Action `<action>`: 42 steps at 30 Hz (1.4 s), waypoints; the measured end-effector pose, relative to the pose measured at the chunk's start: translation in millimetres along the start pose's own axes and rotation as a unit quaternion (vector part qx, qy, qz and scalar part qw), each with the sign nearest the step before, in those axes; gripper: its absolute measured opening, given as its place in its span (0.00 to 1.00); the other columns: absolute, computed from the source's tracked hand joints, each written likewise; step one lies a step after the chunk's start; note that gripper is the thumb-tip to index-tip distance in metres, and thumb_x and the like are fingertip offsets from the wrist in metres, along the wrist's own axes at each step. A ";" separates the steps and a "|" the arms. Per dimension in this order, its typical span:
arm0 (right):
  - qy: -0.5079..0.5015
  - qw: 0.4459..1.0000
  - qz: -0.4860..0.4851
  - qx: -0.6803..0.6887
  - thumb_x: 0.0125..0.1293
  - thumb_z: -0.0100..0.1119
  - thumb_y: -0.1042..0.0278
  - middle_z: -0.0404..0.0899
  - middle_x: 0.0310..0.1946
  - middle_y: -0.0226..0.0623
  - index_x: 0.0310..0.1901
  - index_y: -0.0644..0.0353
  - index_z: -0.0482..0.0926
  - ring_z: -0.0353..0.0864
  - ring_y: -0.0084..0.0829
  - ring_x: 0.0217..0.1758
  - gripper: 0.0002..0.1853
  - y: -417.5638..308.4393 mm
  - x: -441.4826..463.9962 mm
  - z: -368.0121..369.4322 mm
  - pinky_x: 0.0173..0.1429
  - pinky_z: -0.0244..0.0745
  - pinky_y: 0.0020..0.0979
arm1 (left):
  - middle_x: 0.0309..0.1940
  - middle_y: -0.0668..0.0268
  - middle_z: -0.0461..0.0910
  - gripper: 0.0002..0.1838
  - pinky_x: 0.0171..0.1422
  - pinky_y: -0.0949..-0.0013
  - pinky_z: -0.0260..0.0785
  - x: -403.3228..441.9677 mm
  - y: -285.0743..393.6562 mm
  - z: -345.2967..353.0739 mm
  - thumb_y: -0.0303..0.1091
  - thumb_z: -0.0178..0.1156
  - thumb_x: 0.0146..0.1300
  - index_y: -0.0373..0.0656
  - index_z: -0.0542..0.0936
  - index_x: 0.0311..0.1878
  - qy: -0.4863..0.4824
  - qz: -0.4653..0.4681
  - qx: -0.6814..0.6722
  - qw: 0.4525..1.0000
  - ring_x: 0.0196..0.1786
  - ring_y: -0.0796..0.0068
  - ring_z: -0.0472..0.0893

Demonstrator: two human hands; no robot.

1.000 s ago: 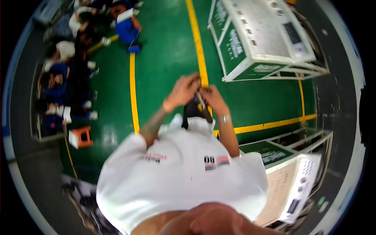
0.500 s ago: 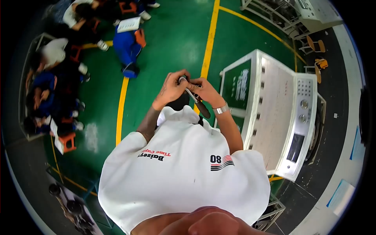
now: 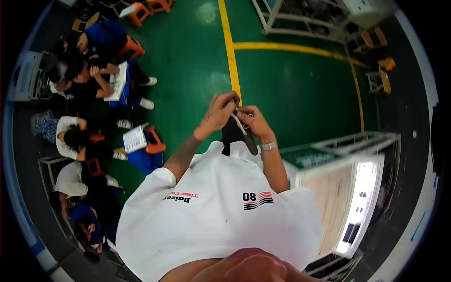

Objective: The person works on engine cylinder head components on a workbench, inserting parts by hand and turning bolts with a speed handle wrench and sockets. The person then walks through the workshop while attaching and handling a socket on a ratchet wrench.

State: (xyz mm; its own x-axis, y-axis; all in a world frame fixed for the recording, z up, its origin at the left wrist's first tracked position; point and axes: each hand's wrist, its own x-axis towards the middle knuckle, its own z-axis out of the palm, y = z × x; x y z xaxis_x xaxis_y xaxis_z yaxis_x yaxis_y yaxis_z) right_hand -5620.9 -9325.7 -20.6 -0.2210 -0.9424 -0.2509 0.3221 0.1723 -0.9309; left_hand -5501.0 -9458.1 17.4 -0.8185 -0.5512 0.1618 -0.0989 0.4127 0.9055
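Note:
My left hand (image 3: 217, 113) is closed around the upper end of a thin silver object (image 3: 239, 123), its fingers curled. Close beside it, my right hand (image 3: 255, 122) has its fingers pinched near the same object, with small shiny rings by the fingertips. A silver band is on my right wrist. Both hands are in front of my white shirt (image 3: 221, 188), above dark shapes that may be my legs or shoes. The exact kind of silver object cannot be made out.
Several seated people are at the left, some with papers (image 3: 135, 139), among orange stools (image 3: 155, 140). A white-framed workbench (image 3: 324, 188) stands close at the right. Another frame (image 3: 300, 23) is at the upper right. Yellow lines (image 3: 229, 56) cross the green floor (image 3: 188, 56).
The view has turned, so benches, people and floor lines have shifted across it. Both hands remain close together around the silver object, with a slight shift in its angle.

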 end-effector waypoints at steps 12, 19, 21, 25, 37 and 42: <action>-0.153 0.979 0.085 -0.104 0.67 0.63 0.55 0.73 0.22 0.23 0.42 0.62 0.83 0.67 0.14 0.20 0.16 -226.2 596.8 -109.9 0.22 0.62 0.20 | 0.21 0.71 0.65 0.16 0.27 0.72 0.53 483.1 -243.0 -196.4 0.39 0.54 0.67 0.36 0.71 0.28 0.275 -0.134 0.003 0.952 0.25 0.83 0.62; -0.116 0.977 0.170 0.054 0.69 0.60 0.52 0.79 0.26 0.25 0.39 0.62 0.81 0.72 0.16 0.24 0.18 -266.1 944.4 -213.4 0.26 0.66 0.19 | 0.24 0.52 0.77 0.10 0.35 0.53 0.66 824.5 -346.4 -299.5 0.34 0.52 0.63 0.37 0.77 0.34 0.235 -0.167 -0.011 0.957 0.31 0.52 0.77; -0.100 0.975 0.191 0.047 0.69 0.60 0.51 0.79 0.26 0.24 0.38 0.62 0.82 0.70 0.16 0.23 0.19 -311.0 1025.7 -254.8 0.25 0.63 0.20 | 0.27 0.51 0.78 0.08 0.38 0.50 0.66 926.0 -365.8 -318.7 0.35 0.53 0.63 0.40 0.76 0.37 0.241 -0.078 0.090 0.963 0.34 0.47 0.76; -0.112 0.980 0.161 -0.037 0.69 0.59 0.49 0.78 0.25 0.24 0.38 0.62 0.82 0.68 0.13 0.23 0.20 -383.5 1168.7 -349.5 0.25 0.62 0.18 | 0.23 0.53 0.76 0.06 0.35 0.51 0.65 1117.5 -375.2 -363.5 0.32 0.53 0.62 0.43 0.73 0.40 0.124 -0.046 0.141 0.981 0.30 0.49 0.75; -0.210 0.962 0.087 -0.154 0.67 0.57 0.41 0.71 0.18 0.22 0.35 0.58 0.83 0.64 0.17 0.18 0.24 -599.9 1723.2 -565.4 0.20 0.56 0.25 | 0.17 0.65 0.66 0.08 0.24 0.68 0.57 1696.3 -558.6 -500.2 0.25 0.47 0.63 0.38 0.73 0.43 0.070 -0.073 -0.037 0.994 0.21 0.79 0.66; -0.248 0.939 0.138 -0.197 0.67 0.57 0.39 0.68 0.17 0.20 0.31 0.59 0.81 0.63 0.15 0.17 0.26 -704.1 1963.5 -585.4 0.18 0.54 0.24 | 0.21 0.73 0.67 0.06 0.27 0.75 0.57 1868.3 -620.7 -594.6 0.31 0.50 0.70 0.39 0.73 0.41 0.194 -0.149 -0.195 0.950 0.24 0.84 0.65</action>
State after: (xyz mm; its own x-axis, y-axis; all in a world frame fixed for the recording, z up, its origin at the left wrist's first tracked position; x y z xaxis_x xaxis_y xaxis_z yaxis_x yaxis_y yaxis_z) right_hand -6820.5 -11129.7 -13.1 0.3082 -0.8472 -0.4328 -0.0821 0.4295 -0.8993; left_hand -6632.4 -11175.2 -9.2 -0.5099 -0.8581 -0.0606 -0.0154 -0.0614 0.9980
